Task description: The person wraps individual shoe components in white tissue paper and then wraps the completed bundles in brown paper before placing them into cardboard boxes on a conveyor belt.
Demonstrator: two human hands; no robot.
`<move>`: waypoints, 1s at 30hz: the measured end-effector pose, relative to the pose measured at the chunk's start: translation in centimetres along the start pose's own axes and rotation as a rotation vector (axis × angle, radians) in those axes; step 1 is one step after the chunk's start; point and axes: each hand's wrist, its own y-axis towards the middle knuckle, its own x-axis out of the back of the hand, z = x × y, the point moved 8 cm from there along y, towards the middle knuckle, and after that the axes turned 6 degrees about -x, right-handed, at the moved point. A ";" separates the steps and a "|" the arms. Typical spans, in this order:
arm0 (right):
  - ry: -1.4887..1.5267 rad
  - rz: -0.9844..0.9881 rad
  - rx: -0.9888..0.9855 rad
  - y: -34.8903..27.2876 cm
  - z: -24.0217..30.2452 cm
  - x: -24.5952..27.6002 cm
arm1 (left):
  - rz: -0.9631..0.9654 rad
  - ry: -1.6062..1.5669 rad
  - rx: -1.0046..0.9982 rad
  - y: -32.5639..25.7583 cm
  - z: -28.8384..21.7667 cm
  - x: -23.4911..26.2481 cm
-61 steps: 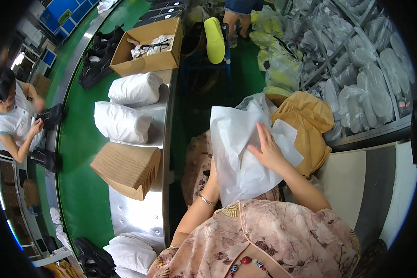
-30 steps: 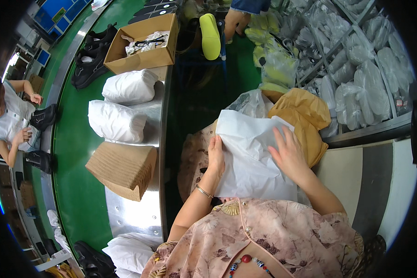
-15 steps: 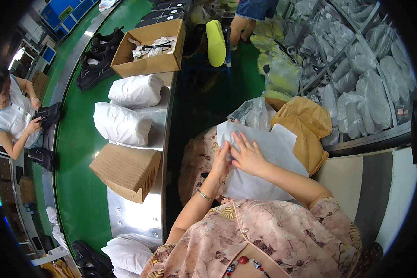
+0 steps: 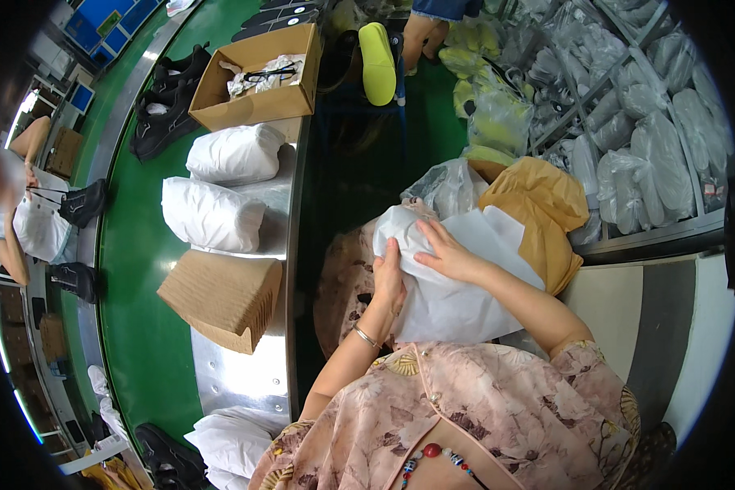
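On my lap lies a bundle wrapped in white tissue paper (image 4: 449, 286). My left hand (image 4: 389, 278) presses its left side, fingers curled over the paper's edge. My right hand (image 4: 445, 255) rests flat on top of the bundle, fingers spread and pointing left. What is inside the paper is hidden. A brown paper bag (image 4: 539, 208) and a clear plastic bag (image 4: 445, 186) sit just beyond the bundle.
A metal table (image 4: 245, 376) at my left holds two white wrapped bundles (image 4: 212, 214), a stack of brown cardboard (image 4: 220, 296) and an open cardboard box (image 4: 257, 77). A green conveyor (image 4: 135, 327) carries black shoes. Another person sits at far left. Shelves of bagged goods (image 4: 653, 122) stand at right.
The loose white sheet I held up has been folded down around the bundle. Both hands have come together on its top left part.
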 end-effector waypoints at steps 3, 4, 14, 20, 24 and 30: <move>0.247 0.059 -0.112 0.6 -0.1 1.1 | 0.171 -0.053 -0.116 0.1 -2.3 -1.6; 0.343 0.089 -0.156 0.9 0.0 1.3 | 0.174 -0.053 -0.118 0.0 -2.8 -1.7; 0.984 -0.372 -0.308 2.8 -1.6 4.8 | 0.334 0.150 -0.209 -1.2 -9.0 -4.4; 1.191 -0.425 -0.404 1.4 -1.0 6.6 | 0.446 0.420 -0.240 -2.4 -8.9 -3.1; 1.302 -0.371 -0.408 1.1 -0.5 6.2 | 0.483 0.383 -0.192 -2.4 -8.4 -3.9; 1.258 -0.431 -0.419 -0.3 3.7 6.8 | 0.347 0.410 -0.480 -3.2 -9.7 -5.7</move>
